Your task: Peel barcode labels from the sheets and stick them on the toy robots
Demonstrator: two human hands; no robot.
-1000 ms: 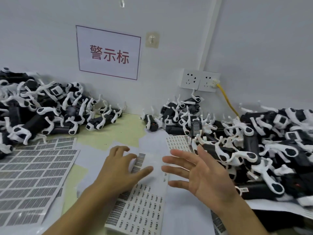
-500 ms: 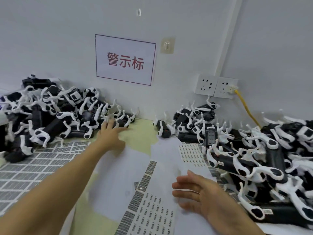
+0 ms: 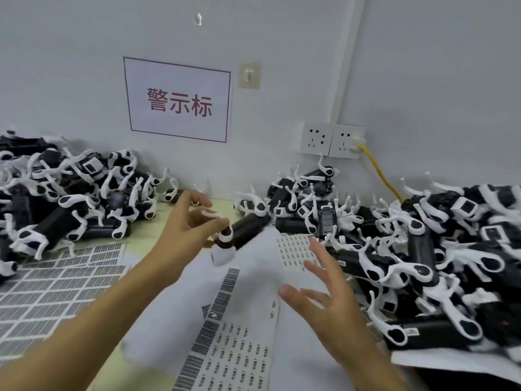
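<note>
Our left hand (image 3: 183, 230) grips a toy robot (image 3: 245, 231) by one leg; our right hand (image 3: 324, 294) hovers spread, holding nothing; we should steady the body before peeling a label from the sheet (image 3: 234, 359).

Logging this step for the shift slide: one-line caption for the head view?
Left hand lifts a toy robot over the label sheets; right hand hovers open.
</note>
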